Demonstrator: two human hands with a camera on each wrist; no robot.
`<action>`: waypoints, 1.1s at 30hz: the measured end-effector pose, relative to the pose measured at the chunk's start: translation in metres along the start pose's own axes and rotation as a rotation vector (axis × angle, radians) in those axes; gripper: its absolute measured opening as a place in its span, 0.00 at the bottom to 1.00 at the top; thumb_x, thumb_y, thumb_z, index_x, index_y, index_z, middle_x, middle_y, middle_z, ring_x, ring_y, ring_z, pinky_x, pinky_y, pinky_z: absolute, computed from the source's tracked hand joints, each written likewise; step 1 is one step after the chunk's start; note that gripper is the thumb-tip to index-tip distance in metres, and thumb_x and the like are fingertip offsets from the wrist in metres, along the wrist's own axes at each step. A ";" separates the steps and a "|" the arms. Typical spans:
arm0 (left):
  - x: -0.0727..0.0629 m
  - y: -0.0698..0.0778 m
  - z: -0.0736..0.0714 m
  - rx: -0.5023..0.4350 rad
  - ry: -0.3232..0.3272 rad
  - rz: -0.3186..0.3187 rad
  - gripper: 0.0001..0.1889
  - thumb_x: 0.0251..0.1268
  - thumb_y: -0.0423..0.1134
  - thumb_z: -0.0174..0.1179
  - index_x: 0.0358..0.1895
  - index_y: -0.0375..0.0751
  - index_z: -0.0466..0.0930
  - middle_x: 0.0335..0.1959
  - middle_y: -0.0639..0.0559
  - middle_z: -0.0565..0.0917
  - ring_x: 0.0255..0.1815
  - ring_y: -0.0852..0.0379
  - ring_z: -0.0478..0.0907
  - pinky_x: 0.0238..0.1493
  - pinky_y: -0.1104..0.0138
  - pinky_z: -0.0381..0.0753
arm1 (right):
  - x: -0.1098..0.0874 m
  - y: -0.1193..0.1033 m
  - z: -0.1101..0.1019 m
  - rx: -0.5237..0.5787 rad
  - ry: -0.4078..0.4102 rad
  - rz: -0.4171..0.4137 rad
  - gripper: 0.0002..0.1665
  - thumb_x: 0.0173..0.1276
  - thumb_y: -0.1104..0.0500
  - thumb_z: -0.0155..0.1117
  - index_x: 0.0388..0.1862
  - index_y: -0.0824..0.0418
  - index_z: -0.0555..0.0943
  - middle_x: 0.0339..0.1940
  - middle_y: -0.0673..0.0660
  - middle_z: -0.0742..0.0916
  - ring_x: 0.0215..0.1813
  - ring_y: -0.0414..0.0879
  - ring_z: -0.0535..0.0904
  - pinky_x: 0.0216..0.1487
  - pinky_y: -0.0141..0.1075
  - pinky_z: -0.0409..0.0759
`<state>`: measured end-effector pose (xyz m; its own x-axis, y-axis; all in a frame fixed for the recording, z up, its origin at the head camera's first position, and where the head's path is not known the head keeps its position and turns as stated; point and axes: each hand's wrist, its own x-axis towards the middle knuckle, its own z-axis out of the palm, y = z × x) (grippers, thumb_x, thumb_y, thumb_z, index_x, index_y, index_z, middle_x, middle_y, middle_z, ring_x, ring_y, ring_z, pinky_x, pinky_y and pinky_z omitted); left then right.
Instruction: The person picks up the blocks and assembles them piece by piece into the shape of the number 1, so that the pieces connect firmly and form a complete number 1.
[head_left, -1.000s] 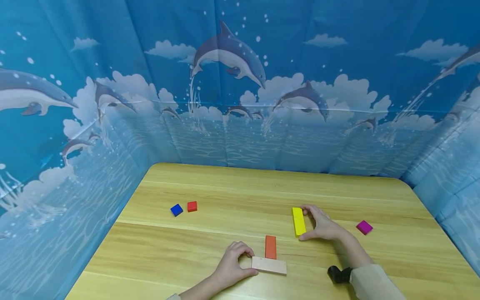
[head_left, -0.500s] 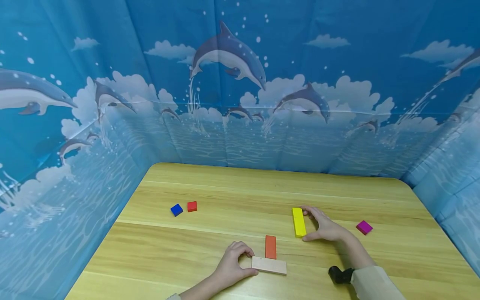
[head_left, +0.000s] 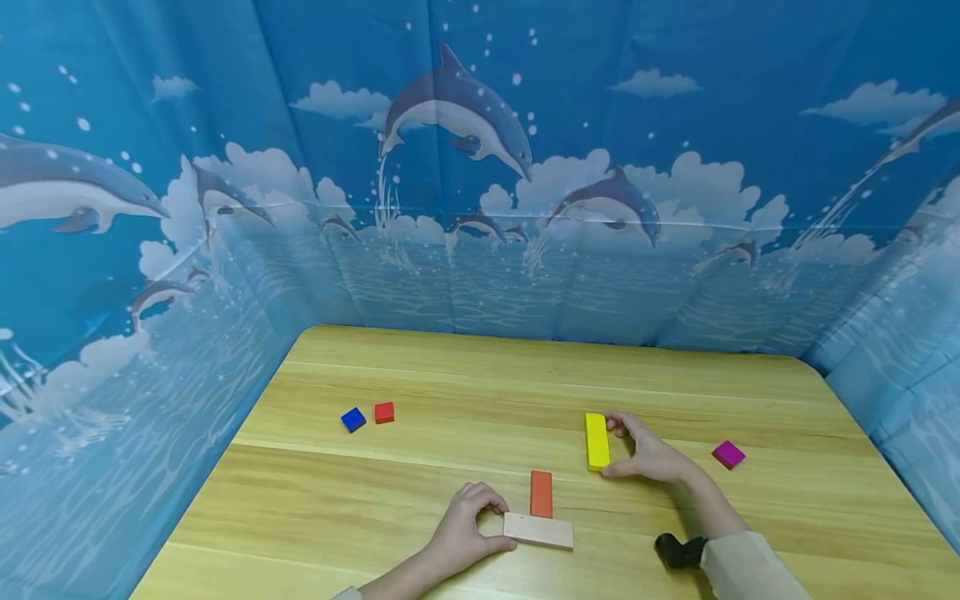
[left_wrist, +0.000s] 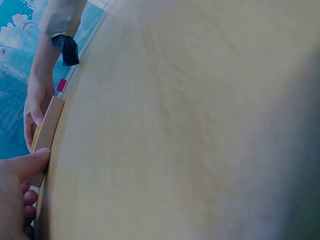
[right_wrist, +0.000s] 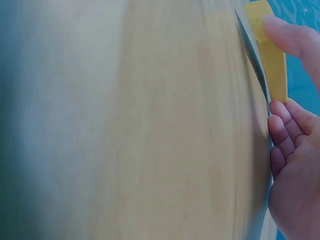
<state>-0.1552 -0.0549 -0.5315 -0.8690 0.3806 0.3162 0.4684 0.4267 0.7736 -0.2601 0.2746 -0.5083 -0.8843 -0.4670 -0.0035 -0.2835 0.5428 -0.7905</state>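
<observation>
In the head view my left hand [head_left: 465, 529] pinches the left end of a plain wooden block [head_left: 538, 531] between thumb and fingers. An orange block [head_left: 541, 494] lies upright to the view, its near end against that block's far edge. Farther back, my right hand [head_left: 645, 450] holds a yellow block [head_left: 597, 442] from its right side, thumb at the near end and fingers at the far end. The right wrist view shows the thumb on the yellow block [right_wrist: 274, 65] and fingertips at its other end. In the left wrist view my thumb presses the plain wooden block [left_wrist: 48, 122].
Small blue [head_left: 353, 420] and red [head_left: 384, 412] blocks lie on the left of the wooden table [head_left: 450, 367]. A magenta block [head_left: 729, 455] is right of my right hand. A dolphin-printed curtain [head_left: 480, 275] borders the table's back and sides.
The right hand's thumb came slightly away from the yellow block's near end, then returned to it, and the block shifted a little away from me. The left hand and plain wooden block stayed put.
</observation>
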 end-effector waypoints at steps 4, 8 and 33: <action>-0.001 0.000 0.000 0.002 0.000 0.006 0.19 0.34 0.43 0.75 0.33 0.49 0.77 0.31 0.63 0.76 0.37 0.66 0.67 0.43 0.71 0.67 | 0.003 0.000 0.002 0.049 0.014 -0.009 0.51 0.47 0.54 0.74 0.65 0.68 0.57 0.50 0.58 0.69 0.50 0.51 0.62 0.51 0.34 0.63; -0.001 0.000 0.000 0.005 -0.004 0.004 0.19 0.34 0.44 0.74 0.34 0.50 0.77 0.31 0.63 0.76 0.38 0.67 0.67 0.43 0.71 0.68 | 0.007 -0.005 0.005 0.062 0.011 0.000 0.52 0.47 0.54 0.74 0.65 0.67 0.56 0.51 0.58 0.69 0.51 0.52 0.62 0.52 0.38 0.64; 0.000 0.001 -0.003 0.018 -0.019 -0.011 0.19 0.35 0.43 0.74 0.34 0.49 0.78 0.31 0.63 0.77 0.38 0.66 0.68 0.44 0.71 0.67 | 0.039 -0.029 0.042 0.033 0.010 -0.100 0.52 0.44 0.53 0.76 0.64 0.67 0.59 0.50 0.58 0.71 0.51 0.50 0.64 0.54 0.41 0.64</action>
<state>-0.1549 -0.0567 -0.5292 -0.8710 0.3915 0.2969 0.4618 0.4458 0.7668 -0.2701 0.2110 -0.5111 -0.8559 -0.5106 0.0821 -0.3582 0.4708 -0.8063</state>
